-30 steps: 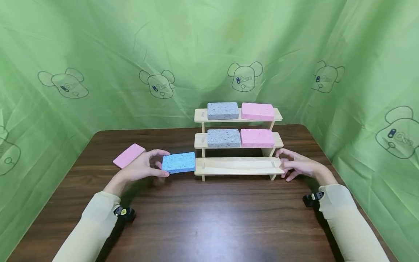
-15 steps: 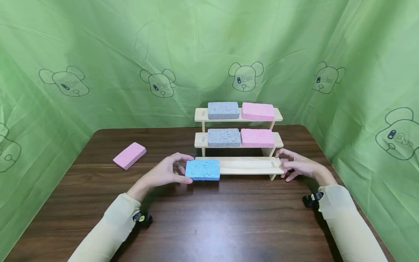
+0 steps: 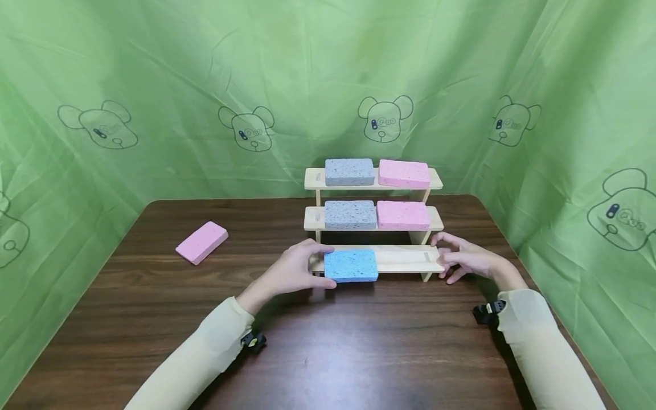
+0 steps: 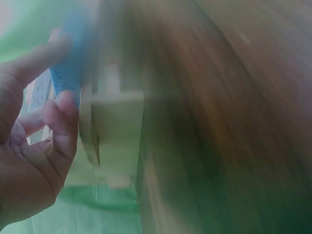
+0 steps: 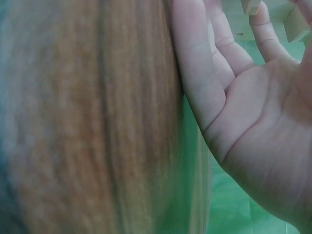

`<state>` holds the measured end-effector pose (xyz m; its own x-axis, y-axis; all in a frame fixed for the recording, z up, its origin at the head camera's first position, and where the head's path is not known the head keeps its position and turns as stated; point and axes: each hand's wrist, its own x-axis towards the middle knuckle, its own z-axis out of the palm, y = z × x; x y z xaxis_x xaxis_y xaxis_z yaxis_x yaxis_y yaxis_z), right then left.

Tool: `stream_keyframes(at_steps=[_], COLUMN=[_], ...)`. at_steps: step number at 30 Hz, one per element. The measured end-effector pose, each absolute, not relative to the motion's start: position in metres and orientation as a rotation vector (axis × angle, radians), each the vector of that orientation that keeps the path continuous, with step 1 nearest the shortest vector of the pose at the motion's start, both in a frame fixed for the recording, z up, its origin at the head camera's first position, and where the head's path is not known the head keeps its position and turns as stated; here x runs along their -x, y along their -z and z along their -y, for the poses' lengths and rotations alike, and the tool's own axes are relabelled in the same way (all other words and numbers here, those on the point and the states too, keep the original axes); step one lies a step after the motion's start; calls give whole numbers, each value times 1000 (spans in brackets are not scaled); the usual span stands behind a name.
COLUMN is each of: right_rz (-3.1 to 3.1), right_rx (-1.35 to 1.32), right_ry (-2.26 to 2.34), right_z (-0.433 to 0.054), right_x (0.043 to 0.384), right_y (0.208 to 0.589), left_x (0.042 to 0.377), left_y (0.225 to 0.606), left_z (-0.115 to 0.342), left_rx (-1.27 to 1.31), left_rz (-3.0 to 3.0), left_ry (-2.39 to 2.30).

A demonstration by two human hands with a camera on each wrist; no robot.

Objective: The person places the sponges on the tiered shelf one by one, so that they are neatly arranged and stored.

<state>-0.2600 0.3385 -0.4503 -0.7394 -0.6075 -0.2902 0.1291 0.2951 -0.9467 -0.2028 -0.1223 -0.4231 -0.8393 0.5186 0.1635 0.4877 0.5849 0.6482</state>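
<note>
Between the thumb and fingers of my left hand (image 3: 294,270) is a bright blue sponge (image 3: 351,265), pinched by its left end. In the head view it lies flat over the left part of the lowest step of a three-step wooden rack (image 3: 402,256) and overhangs its front edge; whether it touches the step cannot be told. The left wrist view, partly blurred, shows fingers on the sponge (image 4: 68,68) beside the rack's end. My right hand (image 3: 468,259) holds the right end of that lowest step with thumb and fingers, its lower fingers near the tabletop.
A grey-blue sponge (image 3: 349,172) and a pink sponge (image 3: 404,174) sit on the top step. The middle step bears another grey-blue sponge (image 3: 350,214) and pink sponge (image 3: 403,216). One more pink sponge (image 3: 202,242) lies on the brown table (image 3: 348,353). Green cloth (image 3: 307,68) hangs behind.
My left hand has carried the blue sponge rightward from beside the rack to over its lowest step. The right hand stays at the rack's right end.
</note>
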Motion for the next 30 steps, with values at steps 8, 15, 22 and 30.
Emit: stream_keyframes(at_steps=[8,15,22,30], right_rz=[-1931,-1908,-1869,-1863], right_rx=[411,426,462,475], right_ry=[1507,1514,1522,1527], right_z=[-338,-340,-340,-339], right_x=[261,262,262,261], right_y=[452,455,456,452], left_x=[213,217,222,224], left_y=[427,430,435,438], left_z=[86,54,31,20], left_rx=[-956,-939,-912,-855], left_rz=[-2673,-2670,-2690,-2679], left_ry=[-1124,-1171,-1200,-1238])
